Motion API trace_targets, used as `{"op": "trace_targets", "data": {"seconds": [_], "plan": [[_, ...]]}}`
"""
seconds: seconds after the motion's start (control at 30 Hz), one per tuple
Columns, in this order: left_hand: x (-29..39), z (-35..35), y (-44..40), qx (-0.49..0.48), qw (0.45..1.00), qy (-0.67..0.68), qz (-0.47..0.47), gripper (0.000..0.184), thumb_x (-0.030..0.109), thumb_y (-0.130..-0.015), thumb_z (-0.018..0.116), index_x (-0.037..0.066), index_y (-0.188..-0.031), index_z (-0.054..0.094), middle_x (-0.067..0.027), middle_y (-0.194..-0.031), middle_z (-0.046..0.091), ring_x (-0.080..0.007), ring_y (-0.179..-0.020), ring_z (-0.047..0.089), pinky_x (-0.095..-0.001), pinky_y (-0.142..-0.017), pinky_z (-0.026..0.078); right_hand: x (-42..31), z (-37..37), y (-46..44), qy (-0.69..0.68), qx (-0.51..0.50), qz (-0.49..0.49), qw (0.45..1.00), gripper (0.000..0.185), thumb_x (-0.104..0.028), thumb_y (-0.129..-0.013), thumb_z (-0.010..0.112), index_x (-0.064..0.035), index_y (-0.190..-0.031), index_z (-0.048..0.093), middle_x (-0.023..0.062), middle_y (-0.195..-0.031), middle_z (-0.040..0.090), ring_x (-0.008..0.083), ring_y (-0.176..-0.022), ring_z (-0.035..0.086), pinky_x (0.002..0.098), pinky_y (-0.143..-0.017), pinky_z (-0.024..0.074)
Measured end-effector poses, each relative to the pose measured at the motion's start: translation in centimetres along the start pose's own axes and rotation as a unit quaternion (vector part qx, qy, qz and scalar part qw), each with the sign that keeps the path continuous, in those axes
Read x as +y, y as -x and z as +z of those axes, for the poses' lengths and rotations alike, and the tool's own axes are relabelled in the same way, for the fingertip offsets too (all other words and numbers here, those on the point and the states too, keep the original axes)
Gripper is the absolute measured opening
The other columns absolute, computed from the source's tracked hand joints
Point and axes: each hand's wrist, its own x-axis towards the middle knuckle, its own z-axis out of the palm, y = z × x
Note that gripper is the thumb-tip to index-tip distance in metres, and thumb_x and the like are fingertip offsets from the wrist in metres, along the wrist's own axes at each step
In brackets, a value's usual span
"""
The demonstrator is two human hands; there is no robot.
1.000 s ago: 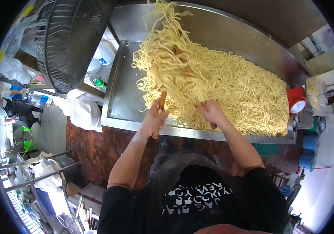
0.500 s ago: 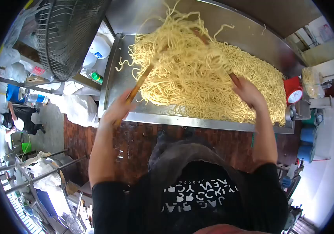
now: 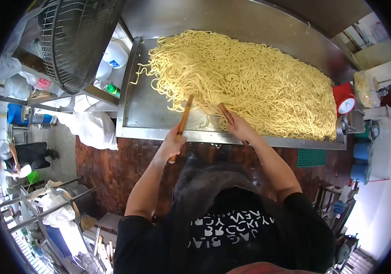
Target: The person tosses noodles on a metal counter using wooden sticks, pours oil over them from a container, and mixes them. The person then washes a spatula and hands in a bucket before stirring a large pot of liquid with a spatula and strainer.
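Note:
A wide heap of yellow noodles (image 3: 259, 86) covers most of the stainless steel tray table (image 3: 136, 107). My left hand (image 3: 173, 145) is closed around a wooden stick (image 3: 186, 115), whose far end reaches into the noodles' front left part. Closed as well, my right hand (image 3: 241, 129) grips a second wooden stick (image 3: 225, 113), its tip at the noodles' near edge. Both far tips are hidden among the strands. The two hands are close together over the tray's front rim, and the noodles around the sticks are slightly blurred.
A large caged fan (image 3: 79, 45) stands at the upper left, beside shelves with bottles and bags. A red scale (image 3: 344, 98) sits at the tray's right end. Behind me to the left is a metal rack (image 3: 44, 212). Another person (image 3: 19, 160) stands at far left.
Both hands have come nearer to my body and closer together, with the sticks. Noodles that were lifted and flung up at the back now lie down in the heap.

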Motion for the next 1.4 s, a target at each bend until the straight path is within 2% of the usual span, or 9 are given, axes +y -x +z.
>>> {"op": "trace_targets", "data": {"seconds": [0.1, 0.23, 0.4, 0.6, 0.67, 0.83, 1.03, 1.17, 1.4], "plan": [[3.0, -1.1, 0.7, -0.005, 0.998, 0.014, 0.054, 0.06, 0.012, -0.09, 0.064, 0.01, -0.144, 0.04, -0.0041, -0.069, 0.054, -0.0129, -0.049, 0.049, -0.0304, -0.042, 0.04, -5.6, -3.8, 0.5, 0.04, -0.023, 0.092, 0.995, 0.049, -0.016, -0.091, 0.057, -0.0007, -0.135, 0.044, 0.0332, -0.113, 0.059, 0.0465, -0.105, 0.058, 0.0486, -0.089, 0.047], [-1.3, 0.5, 2.1, -0.043, 0.986, 0.159, 0.011, 0.064, 0.008, -0.091, 0.065, 0.011, -0.147, 0.035, 0.0014, -0.063, 0.047, -0.0093, -0.041, 0.043, -0.0258, -0.035, 0.036, 1.8, -0.3, 3.1, 0.106, 0.12, -0.135, 0.978, 0.053, -0.017, -0.09, 0.059, 0.0013, -0.137, 0.04, 0.0295, -0.099, 0.064, 0.048, -0.092, 0.062, 0.049, -0.08, 0.0511], [2.9, 1.5, 2.5, -0.014, 0.98, 0.199, 0.011, 0.055, 0.009, -0.091, 0.064, 0.004, -0.14, 0.038, -0.0006, -0.061, 0.049, -0.011, -0.039, 0.045, -0.0272, -0.035, 0.036, -10.3, 2.2, 2.1, -0.049, -0.048, 0.071, 0.995, 0.049, -0.014, -0.091, 0.06, 0.0013, -0.134, 0.044, 0.0145, -0.089, 0.061, 0.0264, -0.071, 0.063, 0.0376, -0.066, 0.0526], [9.1, -4.4, 4.5, -0.018, 0.969, 0.21, 0.131, 0.062, 0.007, -0.092, 0.062, 0.011, -0.147, 0.034, 0.0025, -0.06, 0.045, -0.0071, -0.04, 0.042, -0.0236, -0.035, 0.035, -13.5, -8.4, 3.1, 0.044, 0.138, -0.021, 0.989, 0.042, -0.023, -0.093, 0.063, -0.0021, -0.127, 0.052, 0.0107, -0.094, 0.062, 0.0203, -0.078, 0.062, 0.0343, -0.066, 0.0523], [5.1, -6.9, 5.6, -0.045, 0.979, 0.193, 0.056, 0.063, 0.007, -0.091, 0.063, 0.011, -0.148, 0.034, 0.0029, -0.06, 0.043, -0.0065, -0.039, 0.041, -0.0236, -0.035, 0.033, -9.0, -12.7, 7.6, 0.133, 0.122, 0.02, 0.983, 0.04, -0.026, -0.089, 0.064, 0.0008, -0.118, 0.055, 0.019, -0.101, 0.064, 0.0366, -0.088, 0.061, 0.0455, -0.082, 0.0481], [-1.2, -14.3, 15.3, -0.089, 0.984, 0.073, -0.136, 0.059, 0.003, -0.086, 0.064, 0.011, -0.141, 0.044, 0.0023, -0.064, 0.049, -0.006, -0.041, 0.041, -0.0246, -0.035, 0.031, -6.6, -18.8, 24.5, 0.26, -0.032, 0.341, 0.903, 0.034, -0.013, -0.082, 0.066, -0.0019, -0.113, 0.057, 0.0219, -0.091, 0.062, 0.0392, -0.088, 0.062, 0.0442, -0.076, 0.0474], [3.9, -15.1, 16.7, -0.127, 0.98, -0.011, -0.15, 0.055, -0.002, -0.085, 0.065, 0.012, -0.137, 0.051, 0.0034, -0.062, 0.047, -0.0062, -0.042, 0.041, -0.0231, -0.039, 0.034, 0.4, -6.9, 14.0, 0.125, -0.07, 0.177, 0.974, 0.06, -0.011, -0.082, 0.059, 0.0013, -0.14, 0.046, 0.0282, -0.109, 0.064, 0.0448, -0.1, 0.062, 0.0464, -0.088, 0.0492], [8.7, -13.7, 13.8, -0.123, 0.986, -0.044, -0.103, 0.056, 0.001, -0.087, 0.066, 0.012, -0.138, 0.049, 0.0038, -0.063, 0.047, -0.0062, -0.042, 0.041, -0.0233, -0.039, 0.034, -2.6, 0.2, 2.3, 0.138, -0.085, 0.032, 0.986, 0.099, -0.006, -0.076, 0.056, -0.0256, -0.159, 0.007, 0.033, -0.118, 0.06, 0.0438, -0.105, 0.062, 0.0496, -0.089, 0.0501], [14.4, -9.7, 9.5, -0.083, 0.97, -0.216, -0.07, 0.057, 0.012, -0.089, 0.068, 0.011, -0.141, 0.045, -0.0025, -0.065, 0.053, -0.0123, -0.043, 0.046, -0.0301, -0.042, 0.039, -5.7, -7.2, 2.4, 0.27, -0.176, 0.117, 0.939, 0.034, -0.014, -0.084, 0.062, -0.0024, -0.116, 0.059, 0.0193, -0.095, 0.068, 0.0325, -0.086, 0.066, 0.0463, -0.075, 0.0524]]}}
